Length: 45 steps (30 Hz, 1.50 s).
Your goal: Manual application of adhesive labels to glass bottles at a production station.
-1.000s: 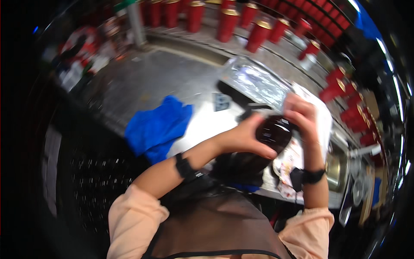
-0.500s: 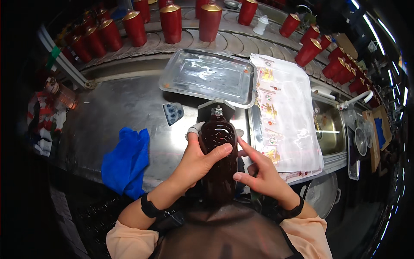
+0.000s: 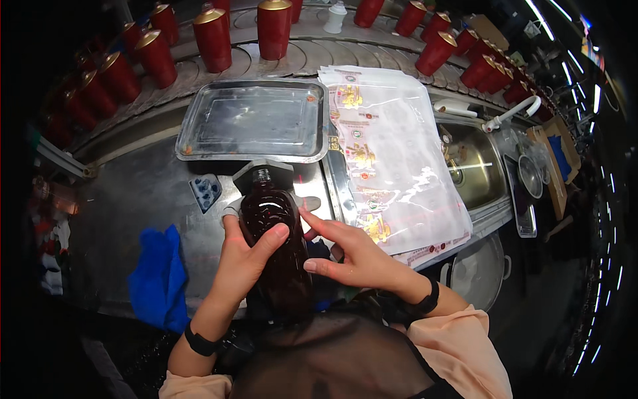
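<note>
a dark brown glass bottle (image 3: 274, 246) lies lengthwise at the near middle of the steel counter (image 3: 133, 199), its neck pointing far and tucked into a dark angular holder (image 3: 264, 175), which seems to steady it for handling. the left hand (image 3: 242, 256) is closed around the bottle's left side, thumb laid over the top, gripping it. the right hand (image 3: 352, 256) rests on the bottle's right flank with fingers stretched flat and open, apparently pressing or smoothing its surface, not clasping. just right of the bottle lies a stack of clear printed sheets (image 3: 389, 166), close to hand. far of the holder sits an empty metal tray (image 3: 256, 123); a blue cloth (image 3: 159, 279) lies near left, and a row of red canisters with gold tops (image 3: 212, 36) lines the far edge. a sink (image 3: 475, 169) is at the right. compared with half a second ago, the bottle sits lower against the holder and the right hand has spread flatter across it.
</note>
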Motion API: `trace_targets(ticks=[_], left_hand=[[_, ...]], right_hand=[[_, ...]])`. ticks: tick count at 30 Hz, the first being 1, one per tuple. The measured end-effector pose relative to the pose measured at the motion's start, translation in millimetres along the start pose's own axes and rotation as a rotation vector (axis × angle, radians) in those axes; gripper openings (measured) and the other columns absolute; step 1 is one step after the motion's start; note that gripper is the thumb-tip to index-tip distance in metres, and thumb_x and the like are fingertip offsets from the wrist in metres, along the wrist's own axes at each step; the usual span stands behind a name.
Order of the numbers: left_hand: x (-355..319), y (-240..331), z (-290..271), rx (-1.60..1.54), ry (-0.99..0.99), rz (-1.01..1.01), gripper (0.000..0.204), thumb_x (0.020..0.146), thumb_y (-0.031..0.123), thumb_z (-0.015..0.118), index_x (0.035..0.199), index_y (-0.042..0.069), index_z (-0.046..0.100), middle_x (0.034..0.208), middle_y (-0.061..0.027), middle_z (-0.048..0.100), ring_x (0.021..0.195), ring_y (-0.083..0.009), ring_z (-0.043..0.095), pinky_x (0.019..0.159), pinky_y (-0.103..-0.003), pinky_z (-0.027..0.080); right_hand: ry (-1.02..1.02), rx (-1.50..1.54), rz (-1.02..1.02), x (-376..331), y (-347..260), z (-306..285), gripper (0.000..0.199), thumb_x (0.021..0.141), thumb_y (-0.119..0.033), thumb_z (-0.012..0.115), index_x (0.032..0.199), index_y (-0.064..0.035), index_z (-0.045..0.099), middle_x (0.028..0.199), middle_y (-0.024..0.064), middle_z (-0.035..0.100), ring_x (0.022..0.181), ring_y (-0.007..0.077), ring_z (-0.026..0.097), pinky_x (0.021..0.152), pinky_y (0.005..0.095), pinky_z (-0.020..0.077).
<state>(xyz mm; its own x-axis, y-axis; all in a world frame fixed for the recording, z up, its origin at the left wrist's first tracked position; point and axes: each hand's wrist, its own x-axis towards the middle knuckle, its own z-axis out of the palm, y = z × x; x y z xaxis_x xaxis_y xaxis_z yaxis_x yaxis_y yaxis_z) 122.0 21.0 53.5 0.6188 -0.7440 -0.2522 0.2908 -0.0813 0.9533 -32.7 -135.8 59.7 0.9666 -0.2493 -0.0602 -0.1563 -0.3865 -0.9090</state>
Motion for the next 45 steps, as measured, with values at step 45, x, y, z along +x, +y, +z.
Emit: trace_targets(ticks=[45], left_hand=[[-9,-7,-16,-0.11,-0.158,-0.043,0.093,0.077,0.017,0.078,0.145,0.003,0.016,0.132,-0.0137,0.048,0.122,-0.0214,0.05,0.103,-0.037,0.043]], right_hand=[[0.207,-0.858,0.109,57,93,-121,0.033,0.083,-0.008,0.057,0.109,-0.0169,0.074,0.096,0.0117,0.062,0.085,0.0303,0.065,0.075,0.0396,0.0526]])
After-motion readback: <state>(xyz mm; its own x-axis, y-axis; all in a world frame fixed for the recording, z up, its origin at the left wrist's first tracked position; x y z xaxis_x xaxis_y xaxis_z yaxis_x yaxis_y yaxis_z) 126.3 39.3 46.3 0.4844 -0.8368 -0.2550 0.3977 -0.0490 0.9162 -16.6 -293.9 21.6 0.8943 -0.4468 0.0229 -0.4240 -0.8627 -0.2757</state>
